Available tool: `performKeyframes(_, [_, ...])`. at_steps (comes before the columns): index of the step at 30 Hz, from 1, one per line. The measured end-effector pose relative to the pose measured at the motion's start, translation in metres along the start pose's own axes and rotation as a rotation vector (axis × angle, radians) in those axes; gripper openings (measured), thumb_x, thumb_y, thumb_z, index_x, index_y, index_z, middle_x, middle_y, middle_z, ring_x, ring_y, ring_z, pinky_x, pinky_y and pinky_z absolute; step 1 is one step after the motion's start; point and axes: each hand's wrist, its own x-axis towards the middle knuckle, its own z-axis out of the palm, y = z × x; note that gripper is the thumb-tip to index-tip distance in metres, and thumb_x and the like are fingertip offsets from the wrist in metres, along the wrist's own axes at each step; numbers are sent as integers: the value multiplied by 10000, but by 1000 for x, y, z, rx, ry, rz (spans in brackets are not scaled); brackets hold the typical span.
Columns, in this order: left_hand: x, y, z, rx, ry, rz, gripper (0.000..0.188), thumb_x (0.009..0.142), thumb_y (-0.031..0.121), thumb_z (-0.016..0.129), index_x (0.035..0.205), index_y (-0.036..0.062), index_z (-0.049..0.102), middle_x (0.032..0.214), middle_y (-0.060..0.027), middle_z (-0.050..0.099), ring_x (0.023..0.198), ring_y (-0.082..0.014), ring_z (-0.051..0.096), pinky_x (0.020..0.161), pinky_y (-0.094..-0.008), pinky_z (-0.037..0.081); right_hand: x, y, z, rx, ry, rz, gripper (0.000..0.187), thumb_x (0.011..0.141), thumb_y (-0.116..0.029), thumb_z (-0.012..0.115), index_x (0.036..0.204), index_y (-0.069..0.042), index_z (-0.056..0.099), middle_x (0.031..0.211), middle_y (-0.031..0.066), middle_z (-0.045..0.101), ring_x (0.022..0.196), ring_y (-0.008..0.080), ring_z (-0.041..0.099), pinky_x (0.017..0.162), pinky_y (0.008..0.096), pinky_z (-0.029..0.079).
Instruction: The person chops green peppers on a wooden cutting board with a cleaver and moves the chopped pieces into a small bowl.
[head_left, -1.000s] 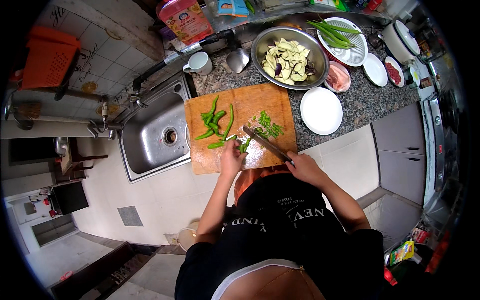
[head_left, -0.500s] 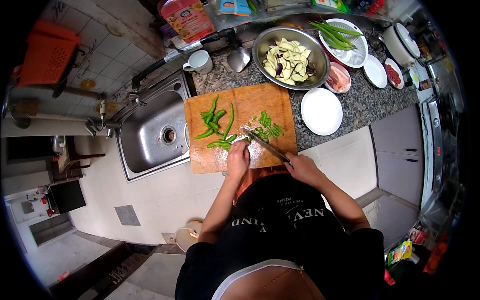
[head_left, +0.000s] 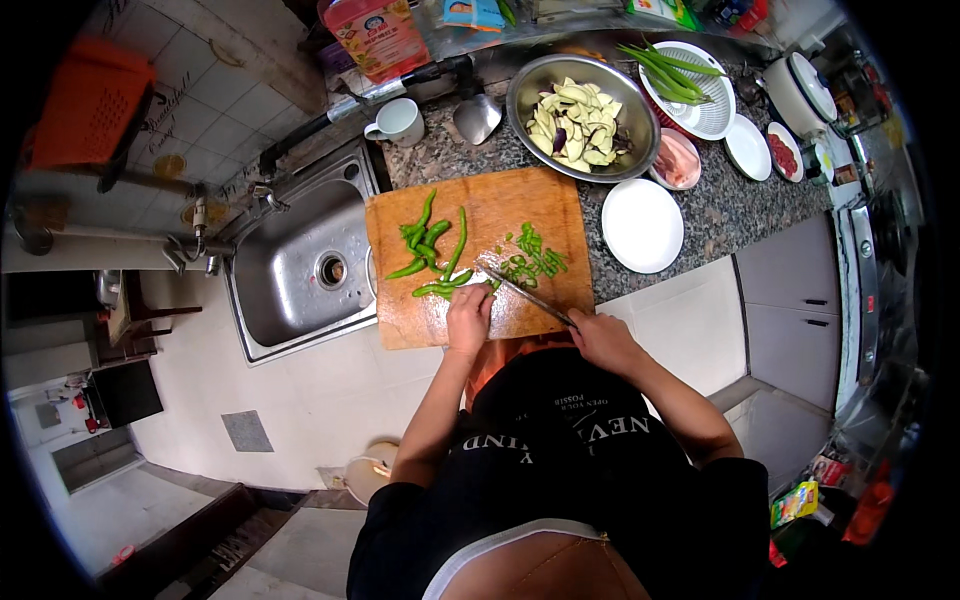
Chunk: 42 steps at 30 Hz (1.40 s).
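Green peppers lie beyond the left hand pinching one, right hand gripping a knife.

Large white capital letters run across the black shirt, with smaller capitals nearer its hem. Dark slanting script stands on the white wall tiles. The pink jug bears a printed label, and the yellow packet bears print too small to read, as does the stove's red display.
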Motion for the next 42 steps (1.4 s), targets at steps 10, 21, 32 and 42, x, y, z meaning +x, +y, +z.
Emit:
performKeyframes(10, [2, 5, 14, -44, 65, -17, 161, 757, 41, 657, 917, 39, 651, 954, -110, 637, 886, -288, 597, 782, -352, 487, 2, 7, 0, -80, 31, -27, 193, 877, -176, 451, 1004, -50, 525, 692, 197, 615, 670, 399, 610, 587, 524, 472])
performKeyframes(21, [6, 4, 11, -31, 105, -8, 80, 737, 40, 687, 801, 35, 639, 832, -93, 639, 758, -297, 591, 701, -362, 476, 3, -3, -8, -84, -38, 20, 174, 865, -164, 450, 978, -47, 511, 693, 192, 620, 675, 400, 613, 584, 527, 473])
performKeyframes(32, [12, 0, 12, -54, 61, 9, 77, 740, 27, 677, 762, 27, 603, 803, -102, 612, 758, -299, 581, 694, -373, 465, 29, -8, 17, 33, 6, 85, 179, 864, -154, 432, 973, -30, 500, 760, 236, 624, 724, 428, 603, 642, 534, 470])
performKeyframes(42, [14, -3, 25, -31, 61, 27, 97, 739, 46, 681, 746, 36, 585, 789, -100, 587, 746, -300, 570, 668, -370, 463, 29, -3, 30, -51, 9, 81, 212, 880, -170, 428, 1016, -31, 515, 725, 222, 622, 702, 416, 609, 626, 538, 467])
